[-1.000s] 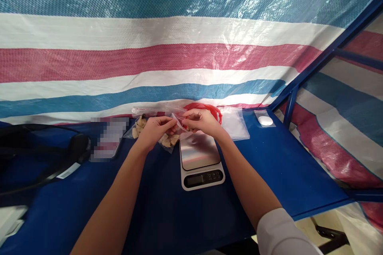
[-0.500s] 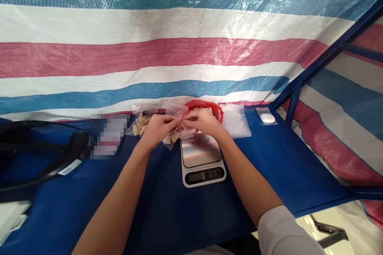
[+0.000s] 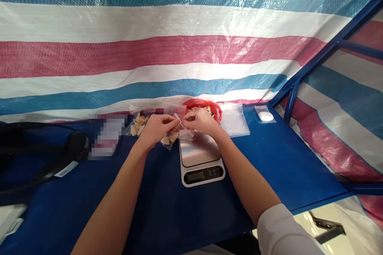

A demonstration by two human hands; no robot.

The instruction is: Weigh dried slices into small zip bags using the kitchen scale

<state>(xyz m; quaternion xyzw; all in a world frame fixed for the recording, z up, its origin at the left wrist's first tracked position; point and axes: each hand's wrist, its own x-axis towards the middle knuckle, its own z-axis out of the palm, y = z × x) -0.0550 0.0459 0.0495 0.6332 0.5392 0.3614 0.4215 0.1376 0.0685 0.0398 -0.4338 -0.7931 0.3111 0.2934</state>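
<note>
My left hand (image 3: pixel 159 127) and my right hand (image 3: pixel 201 122) meet fingertip to fingertip above the back of a kitchen scale (image 3: pixel 200 155). Both pinch the edge of a clear plastic bag (image 3: pixel 187 132). Pale beige pieces lie low in a clear bag (image 3: pixel 170 139) just under my left hand; whether this is the same bag, I cannot tell. Left of that hand lies another clear bag of similar pieces (image 3: pixel 138 125). Behind my right hand a red plastic bag (image 3: pixel 218 112) stands open with more pale pieces in it, partly hidden by the hand.
Flat clear bags (image 3: pixel 235 119) lie right of the red bag. Farther right is a small bag with a white rounded object (image 3: pixel 265 116). A blurred-out flat item (image 3: pixel 106 135) and black strap-like gear (image 3: pixel 72 147) are on the left. A striped sheet (image 3: pixel 149 51) hangs behind the blue table (image 3: pixel 161 207).
Both hands keep their pinch on the bag's edge, almost unmoved. The whole view has shifted slightly.
</note>
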